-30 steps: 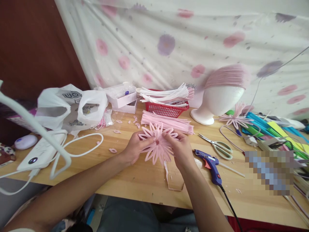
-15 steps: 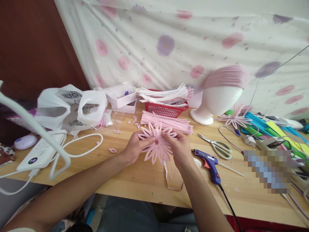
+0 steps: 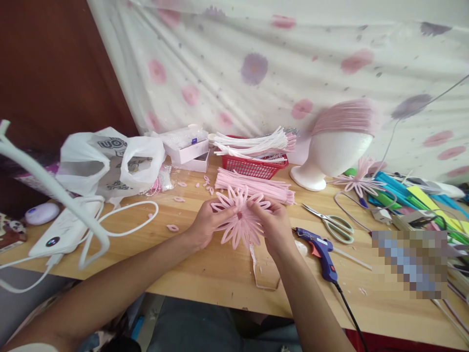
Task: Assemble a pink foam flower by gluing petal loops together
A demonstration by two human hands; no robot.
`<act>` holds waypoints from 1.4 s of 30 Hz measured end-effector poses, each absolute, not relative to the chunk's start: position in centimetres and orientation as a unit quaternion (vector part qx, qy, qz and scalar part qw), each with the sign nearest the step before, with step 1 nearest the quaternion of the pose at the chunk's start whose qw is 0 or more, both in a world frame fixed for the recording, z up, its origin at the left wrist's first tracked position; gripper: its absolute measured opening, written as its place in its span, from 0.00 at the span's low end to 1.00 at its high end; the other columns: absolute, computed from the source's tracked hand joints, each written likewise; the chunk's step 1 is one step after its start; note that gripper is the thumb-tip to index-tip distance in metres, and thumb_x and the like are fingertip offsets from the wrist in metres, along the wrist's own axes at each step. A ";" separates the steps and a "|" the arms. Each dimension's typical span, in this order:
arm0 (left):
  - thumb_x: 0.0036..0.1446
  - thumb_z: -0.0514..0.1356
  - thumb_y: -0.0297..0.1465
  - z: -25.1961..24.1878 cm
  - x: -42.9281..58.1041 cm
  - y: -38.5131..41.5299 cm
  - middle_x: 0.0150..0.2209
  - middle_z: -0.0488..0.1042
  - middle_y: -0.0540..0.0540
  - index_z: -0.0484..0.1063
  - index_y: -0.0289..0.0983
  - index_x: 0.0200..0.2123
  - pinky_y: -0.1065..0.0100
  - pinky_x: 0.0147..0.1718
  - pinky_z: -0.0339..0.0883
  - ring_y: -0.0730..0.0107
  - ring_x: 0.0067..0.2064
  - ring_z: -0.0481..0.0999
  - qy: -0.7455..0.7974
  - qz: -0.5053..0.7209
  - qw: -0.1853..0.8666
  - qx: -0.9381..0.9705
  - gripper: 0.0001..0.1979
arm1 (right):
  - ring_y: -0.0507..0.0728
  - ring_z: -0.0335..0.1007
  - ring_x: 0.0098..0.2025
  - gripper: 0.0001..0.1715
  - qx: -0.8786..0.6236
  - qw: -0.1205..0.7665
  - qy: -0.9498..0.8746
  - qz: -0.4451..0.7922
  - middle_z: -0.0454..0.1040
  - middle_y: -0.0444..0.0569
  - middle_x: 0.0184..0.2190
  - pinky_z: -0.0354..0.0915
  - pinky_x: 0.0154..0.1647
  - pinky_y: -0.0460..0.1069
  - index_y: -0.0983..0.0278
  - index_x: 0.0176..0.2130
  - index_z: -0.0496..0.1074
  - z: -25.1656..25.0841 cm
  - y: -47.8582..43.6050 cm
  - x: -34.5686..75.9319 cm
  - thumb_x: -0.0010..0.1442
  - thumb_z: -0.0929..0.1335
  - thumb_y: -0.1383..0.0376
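Between my two hands is a pink pipe-cleaner flower (image 3: 240, 232) with many looped petals around a small darker centre, held up over the table. My left hand (image 3: 206, 222) pinches its left petals, thumb lying toward the centre. On the other side my right hand (image 3: 273, 225) grips the right petals, its thumb also near the middle. The fingers behind the flower are partly hidden. Just beyond lies a bundle of pink pipe cleaners (image 3: 256, 186). Right of my right hand a blue glue gun (image 3: 318, 249) rests on the wood, with scissors (image 3: 331, 222) behind it.
A red basket (image 3: 252, 167) holds white and pink pipe cleaners. A white foam head (image 3: 337, 146) wears pink strands. Small pink loops (image 3: 172, 228) lie about. At left are a plastic bag (image 3: 113, 166), a white power bank (image 3: 69, 227) and cables; at right, assorted craft materials (image 3: 395, 190).
The view has shifted slightly, so everything sits a little further right. Both hands keep their grip on the flower, with hardly any movement.
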State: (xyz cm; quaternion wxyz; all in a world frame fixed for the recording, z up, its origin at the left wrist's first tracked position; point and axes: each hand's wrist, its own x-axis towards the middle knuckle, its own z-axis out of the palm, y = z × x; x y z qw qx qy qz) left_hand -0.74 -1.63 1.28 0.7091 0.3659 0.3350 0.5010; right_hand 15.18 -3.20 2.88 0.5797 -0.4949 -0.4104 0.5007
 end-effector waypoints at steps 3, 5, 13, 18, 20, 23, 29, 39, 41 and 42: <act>0.37 0.80 0.37 1.4 -0.6 -1.7 0.31 0.83 0.46 0.81 0.33 0.32 0.65 0.38 0.76 0.65 0.32 0.82 0.338 0.514 0.701 0.360 0.20 | 0.56 0.74 0.31 0.16 -0.494 0.575 -0.423 0.496 0.80 0.44 0.29 0.68 0.37 0.50 0.62 0.33 0.81 2.9 -3.2 15.3 0.47 0.80 0.56; 0.38 0.80 0.37 1.4 -0.6 -1.7 0.31 0.83 0.46 0.81 0.34 0.33 0.65 0.38 0.76 0.65 0.32 0.82 0.341 0.517 0.698 0.359 0.20 | 0.56 0.73 0.31 0.16 -0.491 0.573 -0.427 0.498 0.80 0.44 0.29 0.68 0.38 0.50 0.62 0.33 0.81 2.9 -3.2 15.3 0.47 0.80 0.56; 0.42 0.78 0.39 1.3 -1.0 -1.6 0.30 0.81 0.47 0.79 0.34 0.33 0.66 0.36 0.74 0.66 0.32 0.80 0.314 0.501 0.718 0.368 0.19 | 0.54 0.70 0.27 0.20 -0.499 0.568 -0.419 0.503 0.79 0.45 0.26 0.65 0.31 0.49 0.62 0.29 0.80 3.5 -3.0 15.7 0.46 0.80 0.49; 0.42 0.75 0.42 1.6 -1.1 -1.6 0.24 0.78 0.48 0.77 0.33 0.27 0.70 0.30 0.71 0.69 0.27 0.77 0.297 0.514 0.729 0.341 0.19 | 0.56 0.74 0.32 0.25 -0.492 0.601 -0.430 0.461 0.80 0.48 0.29 0.66 0.36 0.49 0.62 0.31 0.81 4.2 -3.4 17.1 0.54 0.76 0.42; 0.42 0.74 0.43 1.7 -1.1 -1.6 0.24 0.78 0.47 0.77 0.34 0.26 0.69 0.29 0.70 0.67 0.28 0.78 0.295 0.522 0.727 0.334 0.19 | 0.57 0.75 0.35 0.27 -0.497 0.632 -0.399 0.441 0.81 0.49 0.32 0.67 0.39 0.50 0.61 0.32 0.82 4.1 -3.6 17.9 0.55 0.74 0.41; 0.43 0.73 0.44 1.7 -1.3 -1.5 0.27 0.80 0.45 0.78 0.34 0.29 0.65 0.33 0.74 0.56 0.35 0.83 0.293 0.536 0.720 0.329 0.19 | 0.56 0.76 0.37 0.24 -0.537 0.641 -0.381 0.395 0.82 0.50 0.34 0.67 0.40 0.49 0.61 0.33 0.82 3.5 -4.1 19.1 0.55 0.75 0.43; 0.46 0.69 0.46 1.3 -1.7 -1.1 0.36 0.84 0.40 0.80 0.35 0.35 0.52 0.46 0.78 0.44 0.49 0.83 0.280 0.567 0.700 0.332 0.20 | 0.60 0.77 0.37 0.22 -0.634 0.600 -0.413 0.260 0.83 0.51 0.33 0.68 0.42 0.53 0.62 0.34 0.81 1.8 -6.8 20.9 0.56 0.74 0.46; 0.44 0.70 0.46 1.0 -1.4 -1.0 0.34 0.84 0.41 0.79 0.35 0.32 0.54 0.46 0.77 0.45 0.49 0.83 0.291 0.572 0.700 0.314 0.19 | 0.64 0.75 0.33 0.17 -0.785 0.453 -0.401 -0.134 0.79 0.53 0.31 0.66 0.40 0.57 0.63 0.36 0.79 -0.5 -15.1 24.4 0.63 0.69 0.52; 0.44 0.71 0.46 0.8 -1.3 -1.1 0.33 0.83 0.42 0.79 0.35 0.33 0.56 0.42 0.77 0.49 0.43 0.83 0.299 0.571 0.690 0.331 0.21 | 0.62 0.75 0.34 0.10 -0.727 0.458 -0.469 -0.202 0.79 0.52 0.32 0.67 0.41 0.55 0.62 0.38 0.79 0.2 -15.0 23.3 0.64 0.71 0.58; 0.44 0.72 0.46 0.7 -1.3 -1.2 0.32 0.83 0.43 0.79 0.35 0.33 0.57 0.40 0.77 0.51 0.40 0.83 0.300 0.569 0.686 0.341 0.21 | 0.61 0.76 0.36 0.05 -0.684 0.462 -0.519 -0.223 0.79 0.52 0.34 0.68 0.42 0.55 0.61 0.39 0.78 0.8 -14.7 22.4 0.64 0.72 0.62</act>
